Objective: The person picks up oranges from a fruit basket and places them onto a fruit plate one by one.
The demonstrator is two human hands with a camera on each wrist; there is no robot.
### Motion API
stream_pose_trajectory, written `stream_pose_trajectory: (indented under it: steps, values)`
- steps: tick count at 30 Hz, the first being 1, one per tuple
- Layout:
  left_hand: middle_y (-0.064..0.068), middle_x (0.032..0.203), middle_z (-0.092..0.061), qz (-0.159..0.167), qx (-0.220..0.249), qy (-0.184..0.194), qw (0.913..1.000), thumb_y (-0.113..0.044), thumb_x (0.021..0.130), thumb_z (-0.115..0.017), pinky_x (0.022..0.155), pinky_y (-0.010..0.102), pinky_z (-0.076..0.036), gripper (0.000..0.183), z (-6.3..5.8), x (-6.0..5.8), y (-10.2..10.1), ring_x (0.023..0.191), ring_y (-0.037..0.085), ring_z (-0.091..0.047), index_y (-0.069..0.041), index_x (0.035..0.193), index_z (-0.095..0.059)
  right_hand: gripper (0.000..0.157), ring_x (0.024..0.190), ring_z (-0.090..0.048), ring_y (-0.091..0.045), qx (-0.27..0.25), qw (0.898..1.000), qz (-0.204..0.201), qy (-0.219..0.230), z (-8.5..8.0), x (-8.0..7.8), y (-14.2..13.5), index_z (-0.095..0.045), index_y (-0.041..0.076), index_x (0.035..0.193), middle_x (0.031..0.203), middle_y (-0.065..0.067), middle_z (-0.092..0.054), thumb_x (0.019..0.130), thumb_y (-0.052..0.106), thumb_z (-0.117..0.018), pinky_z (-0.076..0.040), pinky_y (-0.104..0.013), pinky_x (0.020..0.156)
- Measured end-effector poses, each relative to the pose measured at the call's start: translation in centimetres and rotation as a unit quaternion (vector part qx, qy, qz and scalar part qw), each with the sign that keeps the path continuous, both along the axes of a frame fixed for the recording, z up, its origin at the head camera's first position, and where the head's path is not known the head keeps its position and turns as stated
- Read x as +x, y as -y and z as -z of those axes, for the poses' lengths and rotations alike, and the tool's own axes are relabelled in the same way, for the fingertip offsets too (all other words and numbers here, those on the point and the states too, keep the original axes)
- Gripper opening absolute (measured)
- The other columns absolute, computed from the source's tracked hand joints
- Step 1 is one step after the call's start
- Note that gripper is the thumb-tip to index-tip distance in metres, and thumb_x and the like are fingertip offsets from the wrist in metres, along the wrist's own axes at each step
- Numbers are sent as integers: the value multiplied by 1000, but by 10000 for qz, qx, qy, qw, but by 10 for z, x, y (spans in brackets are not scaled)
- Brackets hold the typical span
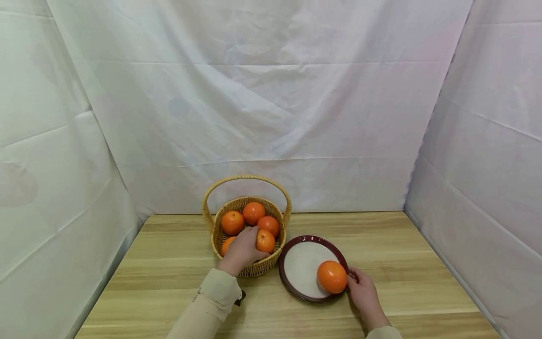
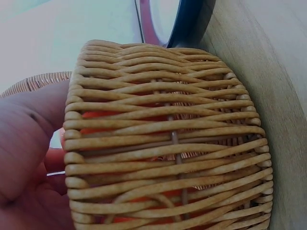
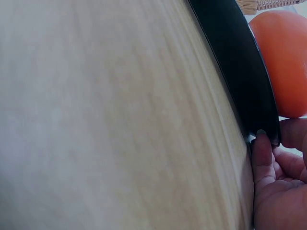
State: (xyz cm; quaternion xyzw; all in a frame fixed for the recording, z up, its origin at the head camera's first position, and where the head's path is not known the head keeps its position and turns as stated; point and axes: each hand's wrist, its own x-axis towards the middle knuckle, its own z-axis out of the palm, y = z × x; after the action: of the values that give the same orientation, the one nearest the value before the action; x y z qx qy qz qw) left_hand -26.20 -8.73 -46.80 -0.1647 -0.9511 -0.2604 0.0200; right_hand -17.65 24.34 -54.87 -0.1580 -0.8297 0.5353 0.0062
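Note:
In the head view, my left hand [image 1: 245, 248] reaches over the near rim of a wicker basket [image 1: 258, 269] and holds an orange [image 1: 265, 241] between thumb and fingers. Several more oranges lie around it, among them one at the back [image 1: 254, 213]. The left wrist view is mostly filled by the basket's woven side [image 2: 168, 129], which hides most of the grip. My right hand [image 1: 365, 296] pinches the right rim of a plate [image 1: 292, 287] with a dark red edge and whitish middle. A single orange [image 1: 332, 277] sits on that plate, close to my right fingers.
The basket's tall arched handle [image 1: 247, 177] rises above the fruit. Both basket and plate stand on a wood-grain table [image 1: 169, 273], the plate just right of the basket. White cloth [image 1: 271, 108] hangs behind and at both sides.

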Motion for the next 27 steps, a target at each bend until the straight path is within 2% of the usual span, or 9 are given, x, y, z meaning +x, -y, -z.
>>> stream_pose_trajectory:
  steps: [7, 12, 20, 27]
  values:
    - [14, 133, -59, -168, 239, 200, 9994, -33, 78, -86, 99, 49, -50, 78, -3, 2, 0, 117, 29, -58, -3, 141, -53, 44, 123, -57, -38, -24, 10000, -18, -18, 0, -1, 1, -46, -13, 142, 133, -31, -58, 106, 12, -48, -51, -47, 102]
    - [15, 139, -56, -274, 357, 157, 9989, -37, 78, -86, 101, 51, -48, 84, -2, 4, -1, 124, 31, -55, -5, 146, -50, 45, 127, -55, -39, -30, 10000, -35, 41, 2, -1, -1, -45, -11, 144, 136, -30, -56, 106, 13, -47, -47, -52, 107]
    - [16, 139, -54, -410, 495, 80, 9979, -40, 79, -85, 99, 53, -50, 87, -2, 6, -4, 122, 33, -55, -5, 148, -47, 45, 128, -53, -40, 1, 9999, -73, 76, 1, 0, -1, -45, -10, 144, 136, -30, -56, 106, 13, -47, -44, -56, 109]
    - [17, 143, -51, -403, 592, 129, 9973, -41, 79, -85, 101, 53, -49, 91, -9, 11, -6, 127, 34, -53, -7, 152, -43, 44, 126, -54, -40, 21, 10000, -81, 50, -1, 0, 0, -46, -11, 143, 134, -30, -57, 105, 12, -46, -45, -55, 107]
